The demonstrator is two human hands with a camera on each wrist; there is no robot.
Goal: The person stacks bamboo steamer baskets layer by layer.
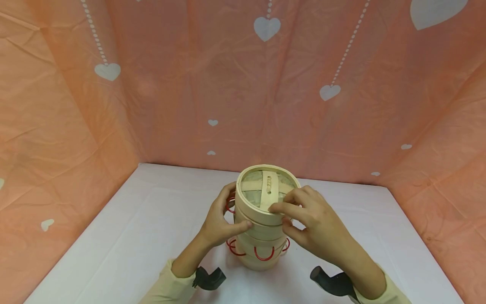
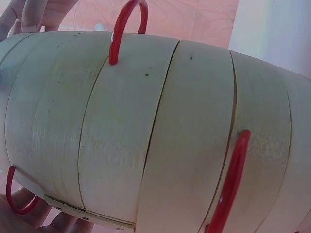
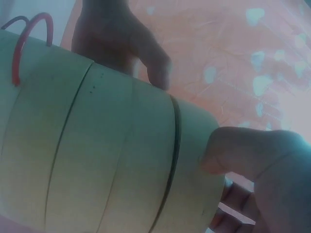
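A tall stack of round bamboo steamers (image 1: 255,264) stands upright on the table, with a woven bamboo lid (image 1: 269,188) on top. My left hand (image 1: 218,221) holds the upper stack from the left, thumb across the front and fingers round the far side. My right hand (image 1: 317,221) grips the lid's right front rim. In the right wrist view its thumb (image 3: 233,148) presses the lid's outer side, while the other fingers reach over the top, partly hidden. A thin dark seam shows below the lid. Red loop handles (image 2: 231,189) stick out from the tiers.
The stack stands on a white-covered table (image 1: 152,211). Orange cloth (image 1: 235,84) printed with white hearts hangs behind and on both sides. A black wrist mount (image 1: 209,278) projects from the left wrist, and another black mount (image 1: 332,282) from the right.
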